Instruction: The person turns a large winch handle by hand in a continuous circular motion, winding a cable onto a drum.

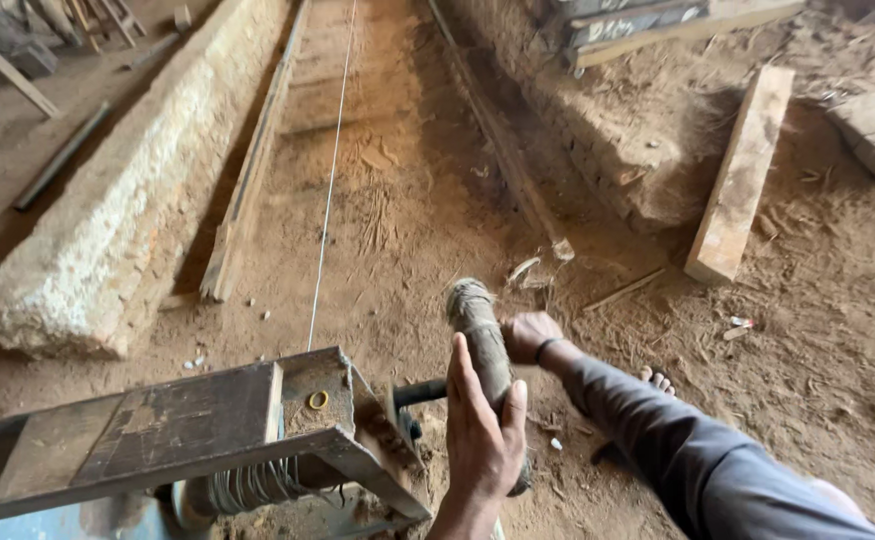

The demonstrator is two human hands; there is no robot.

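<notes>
Handle: While I look down from the head camera, I see a long crank handle [486, 350] wrapped in rough grey cloth or rope. It sticks up and away from a dark metal rod [420, 392] on the side of the winch frame [188, 425].
Where it is: The handle is low in the middle of my view, just right of the frame and above the dirt floor [398, 220].
Left hand: My left hand [483, 435] is wrapped around the lower part of the handle, with the fingers closed on it.
Right hand: My right hand [530, 335] grips the handle higher up, near its top. A dark grey sleeve [678, 450] covers that arm.
Count: I count one handle, two hands, one thin wire [330, 190], one small brass ring [318, 400] on the frame top and one bare foot [660, 380].
Drum: Under the frame I see a drum with coils of wire [248, 488] wound on it.
Wire: The thin wire runs from the frame straight away along the floor.
Around: A long rough stone block [128, 200] lies on the left. A wooden plank [743, 170] lies on the right, well apart from the handle. Two long rails [248, 190] run along the floor.
In the way: My right arm hides the ground behind the handle.
</notes>
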